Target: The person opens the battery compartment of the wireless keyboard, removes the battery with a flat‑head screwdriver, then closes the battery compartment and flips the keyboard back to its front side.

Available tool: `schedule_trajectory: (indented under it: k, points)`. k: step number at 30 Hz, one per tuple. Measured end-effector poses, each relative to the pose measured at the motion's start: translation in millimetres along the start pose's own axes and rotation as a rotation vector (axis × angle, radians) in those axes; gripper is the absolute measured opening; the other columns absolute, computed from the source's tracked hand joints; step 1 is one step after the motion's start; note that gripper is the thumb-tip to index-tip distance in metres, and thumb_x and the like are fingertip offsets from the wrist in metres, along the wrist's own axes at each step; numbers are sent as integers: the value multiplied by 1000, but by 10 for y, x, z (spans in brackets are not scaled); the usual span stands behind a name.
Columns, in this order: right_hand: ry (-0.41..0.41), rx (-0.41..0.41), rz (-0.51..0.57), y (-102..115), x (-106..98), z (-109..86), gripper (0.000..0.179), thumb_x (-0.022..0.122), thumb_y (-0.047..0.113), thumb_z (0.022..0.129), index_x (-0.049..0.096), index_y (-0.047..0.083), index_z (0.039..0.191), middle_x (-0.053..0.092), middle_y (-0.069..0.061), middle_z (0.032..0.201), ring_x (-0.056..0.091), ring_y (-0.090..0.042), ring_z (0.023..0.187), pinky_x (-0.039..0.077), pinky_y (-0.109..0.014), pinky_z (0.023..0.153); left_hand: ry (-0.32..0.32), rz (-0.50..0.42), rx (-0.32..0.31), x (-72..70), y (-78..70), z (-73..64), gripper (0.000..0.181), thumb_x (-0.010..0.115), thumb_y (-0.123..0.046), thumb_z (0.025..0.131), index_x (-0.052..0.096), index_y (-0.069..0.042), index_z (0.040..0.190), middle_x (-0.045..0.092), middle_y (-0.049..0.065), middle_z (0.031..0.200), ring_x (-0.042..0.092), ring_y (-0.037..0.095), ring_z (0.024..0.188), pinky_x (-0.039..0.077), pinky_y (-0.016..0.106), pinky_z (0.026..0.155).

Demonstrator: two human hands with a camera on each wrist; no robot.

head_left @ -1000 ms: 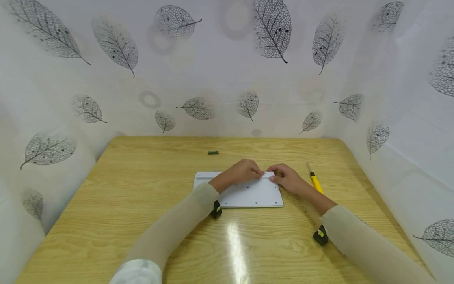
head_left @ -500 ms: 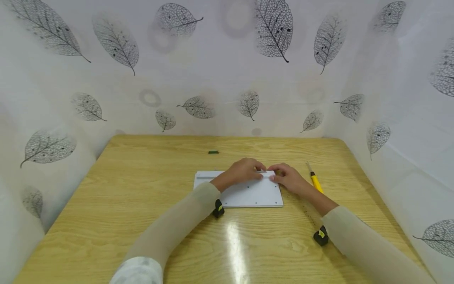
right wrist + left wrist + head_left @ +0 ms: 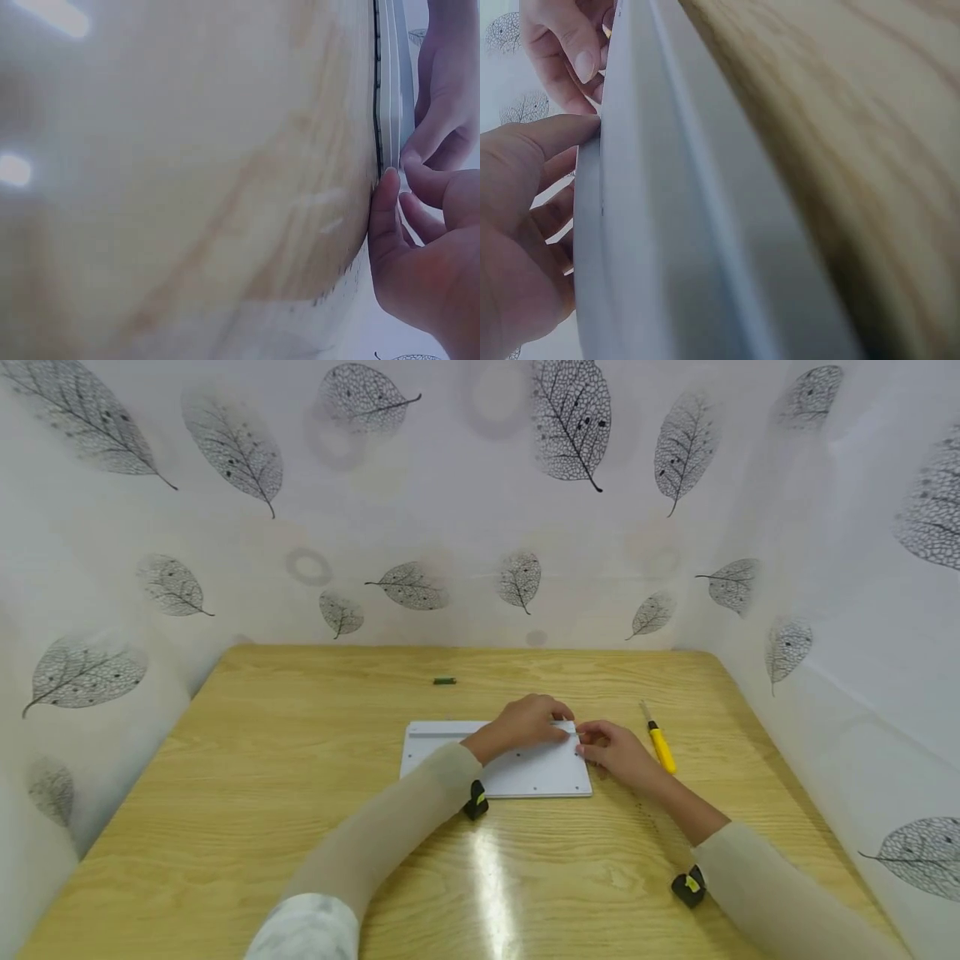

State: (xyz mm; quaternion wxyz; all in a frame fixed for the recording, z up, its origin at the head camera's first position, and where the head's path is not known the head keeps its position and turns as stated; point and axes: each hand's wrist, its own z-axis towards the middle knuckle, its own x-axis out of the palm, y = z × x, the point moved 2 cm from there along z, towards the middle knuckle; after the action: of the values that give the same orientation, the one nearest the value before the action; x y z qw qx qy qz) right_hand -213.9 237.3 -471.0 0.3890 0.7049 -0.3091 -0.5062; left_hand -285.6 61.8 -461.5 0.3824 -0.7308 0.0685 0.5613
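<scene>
A white keyboard (image 3: 547, 774) lies face down on the table, small dark screws dotting its back and a grey groove running along its far side. My left hand (image 3: 527, 721) reaches across it, with thumb on the back near the far right corner and fingers over the far edge. In the left wrist view, that thumb tip presses the edge of the white body (image 3: 637, 195). At the right end, my right hand (image 3: 618, 753) pinches the corner between thumb and fingers. The right wrist view shows the right fingertips (image 3: 388, 180) against the keyboard's end, close to the left thumb.
A screwdriver (image 3: 660, 747) with a yellow handle lies right of the right hand. Beyond the keyboard sits a small green cylinder, like a battery (image 3: 444, 681). A leaf-printed white curtain (image 3: 450, 527) encloses the wooden table (image 3: 300, 710) at the back and sides.
My left hand has slid right along the far edge to the corner. The right hand has shifted slightly down the right end, towards the person. The view has turned a little.
</scene>
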Motion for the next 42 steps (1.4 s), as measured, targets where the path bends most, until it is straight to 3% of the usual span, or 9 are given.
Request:
schedule_trajectory:
  k: [11, 18, 29, 37, 42]
  points:
    - [-24, 25, 1, -43, 26, -236, 32, 62, 22, 93, 56, 3, 117, 61, -12, 96, 54, -20, 68, 49, -29, 59, -27, 18, 23, 12, -46, 53, 32, 65, -40, 87, 66, -31, 118, 62, -15, 116, 54, 4, 105, 44, 32, 85]
    - [-21, 50, 4, -45, 20, -360, 30, 64, 23, 91, 58, 3, 113, 63, -10, 97, 59, -21, 78, 53, -31, 67, -44, -18, 64, -27, -47, 54, 27, 67, -36, 87, 68, -31, 114, 64, -16, 114, 55, 3, 104, 45, 29, 86]
    - [35, 69, 343, -36, 39, -526, 40, 64, 16, 91, 50, -5, 122, 55, -22, 113, 64, -31, 96, 53, -38, 81, -81, -28, 85, -150, -78, 46, 24, 66, -36, 87, 70, -32, 111, 63, -14, 110, 56, 5, 102, 44, 27, 86]
    - [51, 38, 392, 127, -38, -589, 39, 58, 14, 94, 47, -7, 126, 48, -24, 121, 61, -31, 106, 48, -40, 90, -114, -104, 83, -311, -118, 14, 26, 66, -36, 87, 69, -30, 112, 63, -14, 110, 56, 8, 104, 44, 27, 86]
    - [39, 3, 413, 286, -105, -608, 40, 58, 13, 95, 46, -6, 127, 46, -24, 125, 62, -29, 106, 46, -42, 92, -146, -173, 64, -471, -158, -39, 26, 66, -35, 87, 69, -30, 112, 61, -17, 106, 56, 6, 92, 45, 25, 76]
